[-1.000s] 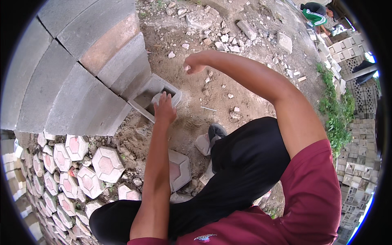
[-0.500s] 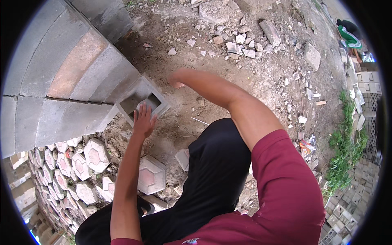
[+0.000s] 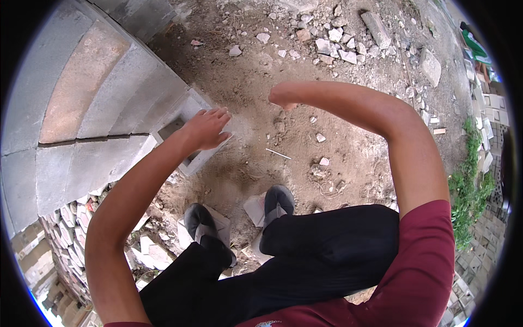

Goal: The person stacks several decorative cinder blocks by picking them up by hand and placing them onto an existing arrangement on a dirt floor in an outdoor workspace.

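Note:
My left hand (image 3: 208, 129) reaches over a grey hollow concrete block (image 3: 204, 157) at the end of the stacked blocks. Its fingers are spread and nothing shows in them; whether the palm touches the block is hidden. Part of the block's opening shows beside my wrist. My right hand (image 3: 283, 95) hangs over bare dirt, to the right of the block and apart from it. That hand bends downward, its fingers mostly hidden, and no object shows in it.
Stacked grey blocks (image 3: 103, 87) rise on the left. My dark shoes (image 3: 279, 200) rest on pale pavers (image 3: 254, 210). Broken stones (image 3: 338, 46) lie far ahead, and a thin white stick (image 3: 278, 153) lies on the dirt. Green weeds (image 3: 463, 201) grow at the right.
My left hand has shifted right across the block, from its opening toward its right side. The right hand has swung farther right. My legs have moved, and both shoes now show.

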Demonstrator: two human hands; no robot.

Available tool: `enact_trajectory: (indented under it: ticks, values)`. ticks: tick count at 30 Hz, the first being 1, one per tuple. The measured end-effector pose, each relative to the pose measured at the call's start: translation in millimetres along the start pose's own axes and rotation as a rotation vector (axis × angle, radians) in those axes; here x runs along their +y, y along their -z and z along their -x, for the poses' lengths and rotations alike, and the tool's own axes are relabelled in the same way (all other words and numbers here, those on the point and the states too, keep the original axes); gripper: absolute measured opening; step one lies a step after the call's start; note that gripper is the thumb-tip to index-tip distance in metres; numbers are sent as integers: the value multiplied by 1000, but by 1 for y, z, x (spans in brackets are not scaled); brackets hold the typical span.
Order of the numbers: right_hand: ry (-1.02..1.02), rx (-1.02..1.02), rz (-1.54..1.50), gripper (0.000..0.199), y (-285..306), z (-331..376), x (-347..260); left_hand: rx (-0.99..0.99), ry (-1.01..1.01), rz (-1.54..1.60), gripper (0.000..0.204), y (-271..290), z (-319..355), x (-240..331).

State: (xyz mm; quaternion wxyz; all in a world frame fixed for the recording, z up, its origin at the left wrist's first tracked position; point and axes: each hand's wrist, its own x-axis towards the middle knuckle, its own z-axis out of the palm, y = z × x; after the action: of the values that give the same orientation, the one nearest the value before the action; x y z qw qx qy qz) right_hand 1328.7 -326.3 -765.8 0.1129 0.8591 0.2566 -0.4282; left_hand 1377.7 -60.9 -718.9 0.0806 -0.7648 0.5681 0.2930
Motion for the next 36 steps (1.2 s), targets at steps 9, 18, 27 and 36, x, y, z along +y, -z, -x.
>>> enact_trajectory:
  ticks: [9,18,27,36]
  values:
    - [5,742,-396,19,-144,-28,-80,608,286,162,79,-93,-39,29]
    - [-418,860,-357,30,-167,-20,0,635,313,111,74,-93,-43,37]
    - [-335,574,-402,22,-151,-42,16,686,257,222,46,-94,-23,13]
    - [-295,596,-488,14,-112,-36,3,681,178,269,40,-103,-26,6]
